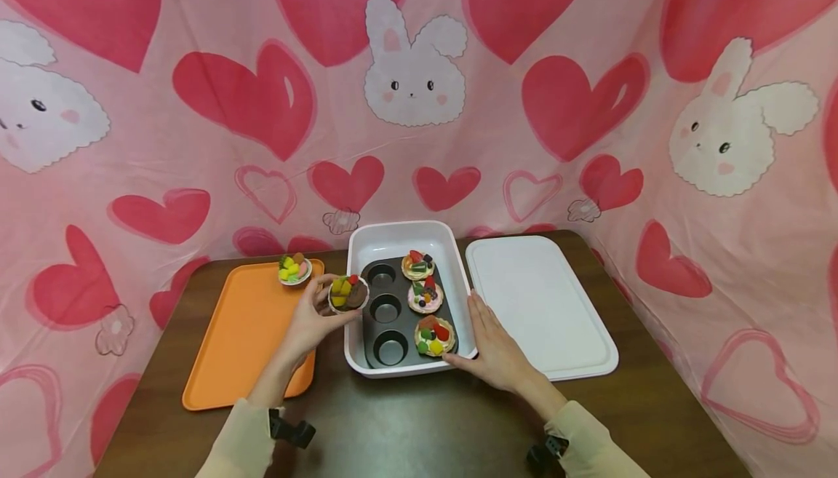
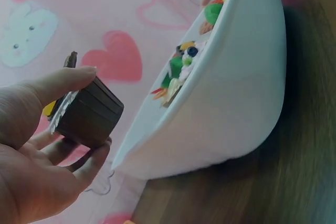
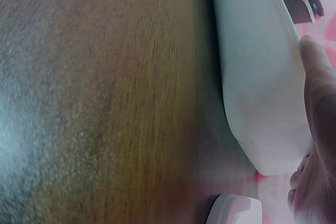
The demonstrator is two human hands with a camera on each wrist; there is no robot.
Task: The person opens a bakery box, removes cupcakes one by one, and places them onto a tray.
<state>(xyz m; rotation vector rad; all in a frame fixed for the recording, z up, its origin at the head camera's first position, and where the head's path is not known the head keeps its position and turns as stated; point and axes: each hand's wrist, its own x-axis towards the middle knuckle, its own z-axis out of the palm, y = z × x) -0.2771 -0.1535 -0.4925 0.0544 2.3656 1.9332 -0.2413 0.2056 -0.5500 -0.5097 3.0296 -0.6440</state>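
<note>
A toy cupcake (image 1: 348, 293) in a dark brown cup, topped with yellow pieces and a bit of red, is gripped between the thumb and fingers of my left hand (image 1: 313, 321). That hand holds it above the left rim of a white basin (image 1: 401, 229). Inside the basin lies a dark muffin tin (image 1: 372, 325). Its right column bears three fruit-topped cupcakes (image 1: 425, 296); the left column shows bare cups. My right hand (image 1: 497, 347) rests on the basin's near right corner, fingers straight along the rim, thumb at the front edge. In the left wrist view the cupcake's fluted cup (image 2: 97, 111) shows clearly.
To the left lies an orange tray (image 1: 238, 332) with one cupcake (image 1: 294, 269) in a pale cup at its far right corner. A white board or tray (image 1: 543, 303) lies right of the basin. Pink heart-patterned cloth (image 1: 419, 150) rises behind the brown table (image 1: 406, 420).
</note>
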